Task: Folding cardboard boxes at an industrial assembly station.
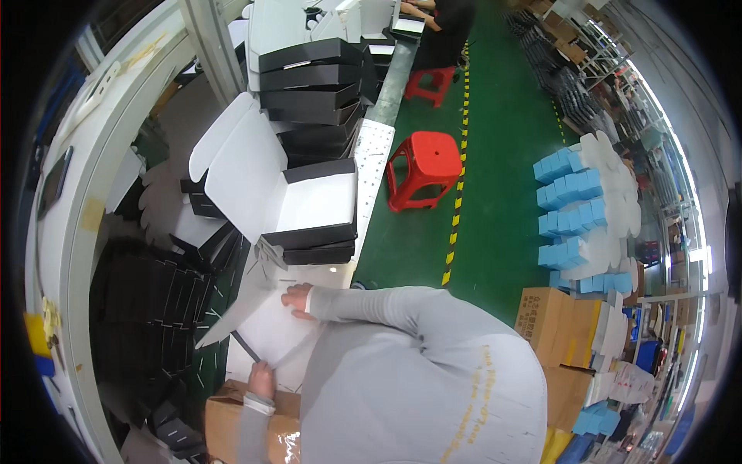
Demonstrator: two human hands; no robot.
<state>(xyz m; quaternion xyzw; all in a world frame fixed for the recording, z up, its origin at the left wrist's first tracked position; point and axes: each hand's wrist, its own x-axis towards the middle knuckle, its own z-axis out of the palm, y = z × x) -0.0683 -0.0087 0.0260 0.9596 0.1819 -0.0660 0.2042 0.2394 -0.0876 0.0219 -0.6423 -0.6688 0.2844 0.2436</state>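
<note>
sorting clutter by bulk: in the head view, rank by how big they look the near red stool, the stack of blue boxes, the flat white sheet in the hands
1. stack of blue boxes
2. flat white sheet, partly hidden by the sleeve, so close to the stack
3. near red stool
The sheet is nearest the camera, so true sizes stay unsure.

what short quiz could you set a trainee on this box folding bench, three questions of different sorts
1. True or false: the left hand and the right hand both touch the flat white die-cut cardboard sheet.
2. Which colour is the plastic stool on the green floor beside the workbench? A blue, B red, C yellow
3. Fill in: the folded boxes with white insides stacked beyond the hands are ____ on the outside.

Key
1. True: each hand grips an edge of the sheet.
2. B: the stool is red.
3. Black.
</note>
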